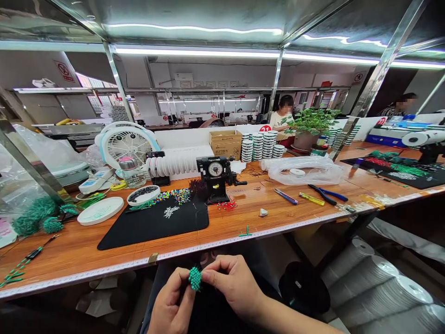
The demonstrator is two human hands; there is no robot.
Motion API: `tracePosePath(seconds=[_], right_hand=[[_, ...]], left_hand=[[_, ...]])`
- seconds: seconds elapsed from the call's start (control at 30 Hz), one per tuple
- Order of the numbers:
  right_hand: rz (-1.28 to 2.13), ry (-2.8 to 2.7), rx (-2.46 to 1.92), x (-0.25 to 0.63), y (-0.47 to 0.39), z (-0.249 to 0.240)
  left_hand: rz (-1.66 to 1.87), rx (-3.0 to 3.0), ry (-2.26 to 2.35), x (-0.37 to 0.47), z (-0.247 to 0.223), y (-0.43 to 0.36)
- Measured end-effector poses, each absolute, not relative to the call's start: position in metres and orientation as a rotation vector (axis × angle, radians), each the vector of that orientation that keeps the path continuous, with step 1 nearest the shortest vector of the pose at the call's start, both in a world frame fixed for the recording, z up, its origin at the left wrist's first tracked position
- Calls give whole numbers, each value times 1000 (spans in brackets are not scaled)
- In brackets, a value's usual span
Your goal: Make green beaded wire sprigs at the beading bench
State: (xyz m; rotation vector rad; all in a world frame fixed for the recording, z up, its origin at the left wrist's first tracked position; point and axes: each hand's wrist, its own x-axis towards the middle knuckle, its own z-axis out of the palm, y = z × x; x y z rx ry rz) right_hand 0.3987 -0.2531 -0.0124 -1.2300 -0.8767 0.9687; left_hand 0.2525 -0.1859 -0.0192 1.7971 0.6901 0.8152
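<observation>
Below the table's front edge, my left hand [174, 301] pinches a small bundle of green-tipped pieces [195, 278] between thumb and fingers. The bundle's round end, made of many bright green tips packed together, faces me. My right hand [233, 284] is closed, with thumb and forefinger pressed together at the right side of the bundle. Whether a single piece sits in that pinch is hidden. On the table above my hands lies a black mat [156, 232] bearing a pile of small silvery pieces [170, 212] and a strip of multicoloured beads [177, 195].
A black hand-cranked machine [216, 178] stands behind the mat, beside a roll of white reels [174, 165]. A white fan [128, 144] is at the back left. Blue-handled pliers [328, 194] and a yellow-handled tool [312, 199] lie to the right. Green bundles [53, 225] sit at left.
</observation>
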Motion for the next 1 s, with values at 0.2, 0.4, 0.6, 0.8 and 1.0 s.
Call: tracePosePath(seconds=[0.2,0.4,0.6,0.8,1.0], right_hand=[[913,-1025,-1324,399,-255,-14],[883,-1132,-1385,393,-258,-14],[792,-1085,-1365,400,-261,-14],[704,-997,-1281,404,-262,-17],[822,-982,-1294,397,-259,-16]], left_hand=[[728,1752,681,252,-17,-183],[766,1213,743,257,-25,-185],[1051,1017,780,254,-21,-175],[620,1056,651,257,-18,-183],[512,1263,777,266,-18,-187]])
